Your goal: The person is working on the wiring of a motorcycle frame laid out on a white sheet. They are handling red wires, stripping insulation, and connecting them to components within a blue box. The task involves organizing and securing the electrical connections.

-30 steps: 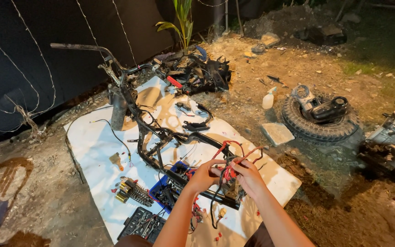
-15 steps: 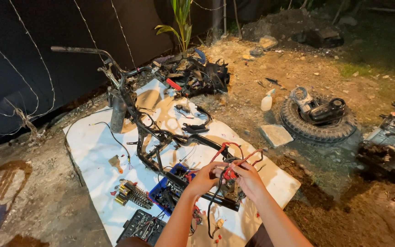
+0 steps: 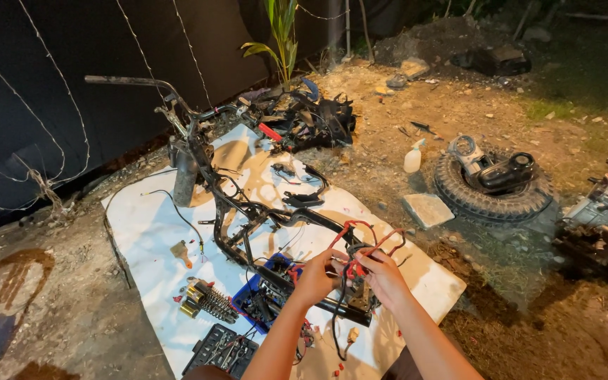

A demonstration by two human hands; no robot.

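Red wire bundle [image 3: 357, 243] pinched by both left hand [image 3: 318, 276] and right hand [image 3: 381, 274], fingers closed on it, above black frame [image 3: 248, 211] on white sheet [image 3: 142, 232].

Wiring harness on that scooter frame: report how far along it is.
Done: the frame lies stripped on the white sheet, bodywork heaped aside, tyre off. In hand: both hands, left hand and right hand, grip the red-and-black wiring harness. Left: harness ends hang loose.

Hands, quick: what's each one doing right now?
Left hand: closed on the red and black wire bundle.
Right hand: closed on the same wire bundle, above the bare scooter frame.
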